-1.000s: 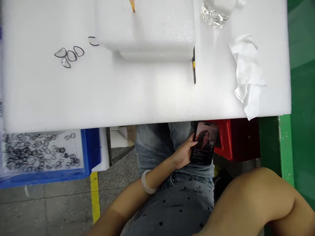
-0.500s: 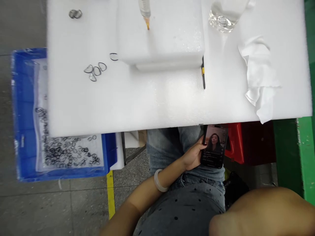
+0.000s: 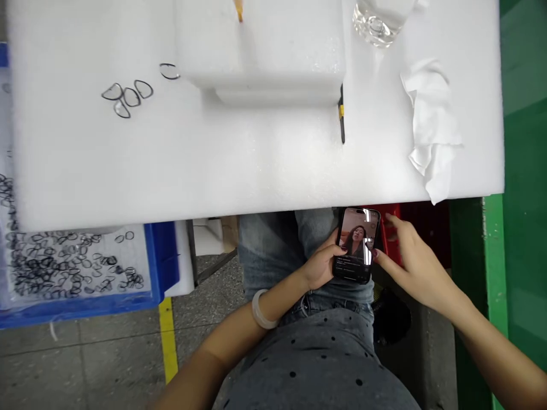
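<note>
Right hand newly in view since half a second ago, now beside the phone; before, only a bent arm visible on that side. Right hand loose and fairly wide, thumb well apart from index finger, nothing held; thumb tip right by the phone's edge, contact impossible to tell. Left hand closed on the phone's opposite edge, thumb over the front. Phone above the lap, just below the near edge of the counter, screen lit, a person shown on it. Pale bracelet on left wrist.

On the counter: white block, orange tip over it, rest cut off by top of view. Left of block, four dark-rimmed loops clustered, one lone loop nearer. Right of block, black tool with yellow band. Beyond, clear glass; farther right, crumpled white cloth, lower end at near edge.

Below, left: blue tray, many similar loops inside.
</note>
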A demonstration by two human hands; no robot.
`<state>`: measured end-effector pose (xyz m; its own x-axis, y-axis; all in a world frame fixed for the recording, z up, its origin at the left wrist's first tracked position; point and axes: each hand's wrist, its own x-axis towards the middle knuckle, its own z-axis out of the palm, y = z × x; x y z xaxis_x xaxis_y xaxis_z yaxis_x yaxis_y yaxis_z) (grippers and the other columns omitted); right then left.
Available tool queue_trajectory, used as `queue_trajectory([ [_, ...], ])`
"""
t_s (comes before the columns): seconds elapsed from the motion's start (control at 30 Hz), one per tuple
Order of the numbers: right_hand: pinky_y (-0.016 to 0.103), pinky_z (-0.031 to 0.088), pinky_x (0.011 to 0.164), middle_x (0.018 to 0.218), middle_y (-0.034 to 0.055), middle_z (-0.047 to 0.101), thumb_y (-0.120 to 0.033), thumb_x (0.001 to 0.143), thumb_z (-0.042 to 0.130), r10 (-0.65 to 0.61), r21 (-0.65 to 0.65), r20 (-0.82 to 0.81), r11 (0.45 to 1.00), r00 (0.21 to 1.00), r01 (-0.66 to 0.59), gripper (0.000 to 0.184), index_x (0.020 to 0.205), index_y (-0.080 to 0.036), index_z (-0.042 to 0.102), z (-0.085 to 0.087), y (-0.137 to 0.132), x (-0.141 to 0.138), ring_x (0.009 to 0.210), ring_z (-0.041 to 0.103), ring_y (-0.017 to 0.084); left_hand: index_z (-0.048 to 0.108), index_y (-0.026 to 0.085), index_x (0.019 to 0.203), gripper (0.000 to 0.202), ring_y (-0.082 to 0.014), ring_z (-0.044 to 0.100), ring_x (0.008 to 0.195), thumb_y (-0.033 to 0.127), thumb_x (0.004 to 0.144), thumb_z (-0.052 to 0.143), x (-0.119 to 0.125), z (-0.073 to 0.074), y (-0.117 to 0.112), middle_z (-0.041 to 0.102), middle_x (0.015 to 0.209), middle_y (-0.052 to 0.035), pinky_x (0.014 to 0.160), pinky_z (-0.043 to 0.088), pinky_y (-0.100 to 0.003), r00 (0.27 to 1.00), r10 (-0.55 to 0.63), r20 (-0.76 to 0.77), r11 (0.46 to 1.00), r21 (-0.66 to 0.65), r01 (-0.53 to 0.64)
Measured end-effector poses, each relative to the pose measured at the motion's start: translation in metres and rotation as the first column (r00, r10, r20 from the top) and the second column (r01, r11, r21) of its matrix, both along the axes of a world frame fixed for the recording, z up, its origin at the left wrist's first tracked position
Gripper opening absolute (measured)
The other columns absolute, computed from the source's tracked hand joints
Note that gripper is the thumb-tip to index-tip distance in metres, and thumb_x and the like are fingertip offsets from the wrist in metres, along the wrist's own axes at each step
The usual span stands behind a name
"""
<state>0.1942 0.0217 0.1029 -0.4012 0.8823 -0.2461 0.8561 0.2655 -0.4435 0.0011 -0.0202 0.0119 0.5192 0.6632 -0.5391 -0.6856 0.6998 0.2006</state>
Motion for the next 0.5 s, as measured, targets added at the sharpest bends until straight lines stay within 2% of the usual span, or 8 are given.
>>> queue_trajectory([
  [0.03, 0.051, 0.056, 0.09, 0.137, 0.022, 0.051, -0.05, 0.101, 0.048, -0.048, -0.129, -0.071, 0.991, 0.996, 0.038, 0.065, 0.151, -0.01, 0.031, -0.008, -0.001, 0.004, 0.119, 0.057, 0.035, 0.065, 0.024, 0.118, 0.05, -0.0201, 0.064, 0.102, 0.017, 0.068, 0.067, 0.0, 0.0, 0.0, 0.072, 0.109, -0.0019, 0.09, 0.045, -0.03, 1.0, 0.0, -0.002, 1.0, 0.007, 0.0],
  [0.1, 0.051, 0.054, 0.097, 0.139, 0.0183, 0.052, -0.049, 0.1, 0.049, -0.141, -0.36, -0.225, 0.932, 0.964, 0.052, 0.067, 0.154, -0.015, 0.028, -0.019, -0.003, 0.007, 0.12, 0.058, 0.032, 0.065, 0.024, 0.119, 0.05, -0.0209, 0.064, 0.106, 0.017, 0.07, 0.067, 0.0, 0.001, 0.001, 0.072, 0.112, -0.002, 0.092, 0.045, -0.031, 1.0, -0.003, -0.008, 1.0, 0.01, 0.003],
  [0.17, 0.05, 0.055, 0.097, 0.135, 0.0163, 0.056, -0.043, 0.099, 0.053, -0.223, -0.49, -0.32, 0.871, 0.921, 0.04, 0.066, 0.154, -0.017, 0.028, -0.025, -0.003, 0.004, 0.116, 0.061, 0.03, 0.065, 0.024, 0.12, 0.05, -0.0215, 0.063, 0.108, 0.018, 0.071, 0.067, 0.0, 0.001, 0.0, 0.072, 0.113, -0.0023, 0.093, 0.044, -0.032, 1.0, -0.002, -0.009, 1.0, 0.01, 0.002],
  [0.27, 0.053, 0.054, 0.096, 0.133, 0.0172, 0.057, -0.035, 0.094, 0.057, -0.253, -0.495, -0.357, 0.868, 0.899, 0.047, 0.071, 0.155, -0.016, 0.027, -0.025, -0.002, 0.0, 0.112, 0.062, 0.03, 0.064, 0.025, 0.121, 0.051, -0.022, 0.063, 0.107, 0.018, 0.07, 0.066, -0.001, -0.001, -0.001, 0.072, 0.114, -0.0026, 0.094, 0.044, -0.033, 1.0, 0.003, -0.001, 1.0, 0.011, -0.002],
  [0.4, 0.05, 0.056, 0.096, 0.14, 0.0169, 0.053, -0.036, 0.094, 0.054, -0.24, -0.524, -0.363, 0.851, 0.9, 0.015, 0.072, 0.158, -0.017, 0.024, -0.018, -0.004, 0.004, 0.115, 0.062, 0.03, 0.063, 0.026, 0.123, 0.054, -0.0213, 0.063, 0.101, 0.017, 0.07, 0.066, -0.001, -0.003, -0.002, 0.071, 0.111, -0.0018, 0.09, 0.046, -0.034, 1.0, -0.004, -0.03, 1.0, 0.012, 0.004],
  [0.5, 0.049, 0.055, 0.099, 0.142, 0.0162, 0.053, -0.038, 0.097, 0.049, -0.1, -0.436, -0.273, 0.899, 0.957, -0.03, 0.066, 0.157, -0.016, 0.03, -0.007, -0.005, 0.014, 0.121, 0.059, 0.031, 0.065, 0.026, 0.12, 0.05, -0.0206, 0.062, 0.097, 0.018, 0.071, 0.068, -0.001, -0.003, -0.002, 0.07, 0.105, -0.0012, 0.087, 0.046, -0.033, 0.999, -0.002, -0.046, 1.0, 0.015, 0.002],
])
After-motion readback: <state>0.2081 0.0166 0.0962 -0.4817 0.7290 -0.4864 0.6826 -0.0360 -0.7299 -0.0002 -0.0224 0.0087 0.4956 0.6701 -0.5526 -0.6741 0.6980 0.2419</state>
